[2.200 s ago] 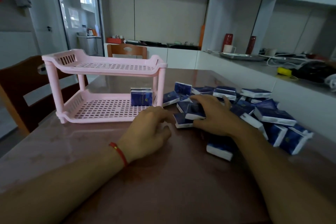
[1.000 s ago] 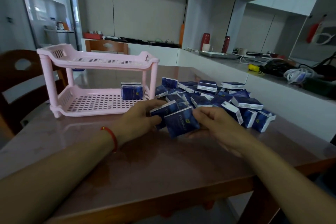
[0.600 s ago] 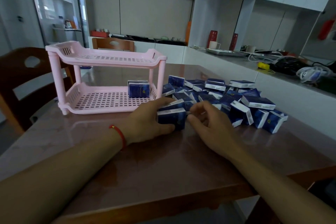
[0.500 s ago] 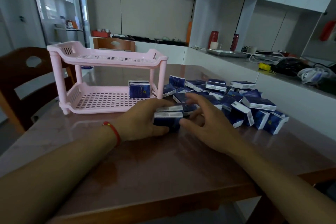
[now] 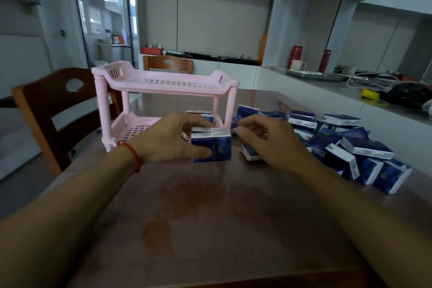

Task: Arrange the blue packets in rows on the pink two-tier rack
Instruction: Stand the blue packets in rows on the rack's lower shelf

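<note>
Two packets (image 5: 211, 146), squared together upright on the table (image 5: 210, 217), are gripped by the left hand (image 5: 168, 140) in front of the rack (image 5: 163, 84); right hand (image 5: 264, 140) hovers curled, apparently empty. Keep edges flush, then slide them beside the packets on the lower shelf (image 5: 138, 127).

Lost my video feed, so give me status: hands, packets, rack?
Left hand grips packet stack on table. Right hand loosely curled beside it; contents unclear. Pink rack: packets on lower tier. Loose pile right. Path clear.
</note>
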`<state>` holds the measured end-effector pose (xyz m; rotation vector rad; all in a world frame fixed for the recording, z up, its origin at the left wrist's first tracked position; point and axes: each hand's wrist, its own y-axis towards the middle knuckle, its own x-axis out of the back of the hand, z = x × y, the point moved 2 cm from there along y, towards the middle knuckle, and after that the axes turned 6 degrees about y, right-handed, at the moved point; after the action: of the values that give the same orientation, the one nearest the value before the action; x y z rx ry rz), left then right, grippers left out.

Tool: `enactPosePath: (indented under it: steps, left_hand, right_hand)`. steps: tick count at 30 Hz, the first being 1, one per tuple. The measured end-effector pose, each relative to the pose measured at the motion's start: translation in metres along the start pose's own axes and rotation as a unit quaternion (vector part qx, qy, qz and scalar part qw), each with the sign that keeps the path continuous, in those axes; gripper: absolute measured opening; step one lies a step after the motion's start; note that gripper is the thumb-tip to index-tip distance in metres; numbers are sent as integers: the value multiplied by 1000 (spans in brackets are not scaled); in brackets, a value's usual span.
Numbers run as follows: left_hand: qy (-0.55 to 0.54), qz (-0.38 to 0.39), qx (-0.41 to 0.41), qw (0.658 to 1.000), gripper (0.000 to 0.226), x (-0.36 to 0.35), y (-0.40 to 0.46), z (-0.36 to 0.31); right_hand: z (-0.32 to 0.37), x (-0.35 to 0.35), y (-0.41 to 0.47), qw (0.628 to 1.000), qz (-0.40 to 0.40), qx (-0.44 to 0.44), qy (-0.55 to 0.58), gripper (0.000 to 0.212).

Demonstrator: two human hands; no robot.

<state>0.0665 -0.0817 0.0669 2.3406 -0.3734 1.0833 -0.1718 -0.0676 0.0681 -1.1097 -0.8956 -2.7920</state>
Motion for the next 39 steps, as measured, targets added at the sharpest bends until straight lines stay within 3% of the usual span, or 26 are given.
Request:
enactPosePath:
  steps: [3, 5, 8, 26, 30, 36, 39]
  left_hand:
    - [-10, -64, 30, 997, 42, 19, -1, 12]
    - [43, -115, 55, 991, 44, 22, 0, 20]
    - [121, -139, 87, 979, 49, 16, 3, 32]
    - [181, -51, 145, 971, 61, -12, 62, 66]
    - [155, -71, 150, 974, 68, -16, 62, 69]
    - [108, -84, 209, 968, 102, -20, 68, 71]
    - [42, -70, 217, 973, 98, -21, 71, 68]
  right_hand:
    - [-3, -2, 29, 999, 10, -23, -21, 26]
    - [-8, -16, 38, 999, 43, -21, -23, 31]
    - [-22, -33, 39, 999, 17, -20, -28, 22]
    - [-40, -47, 42, 1000, -10, -5, 7, 15]
    - [-40, -48, 42, 1000, -8, -7, 6, 13]
    - [-39, -48, 42, 1000, -12, -8, 9, 12]
    - [-39, -49, 42, 1000, -14, -7, 9, 12]
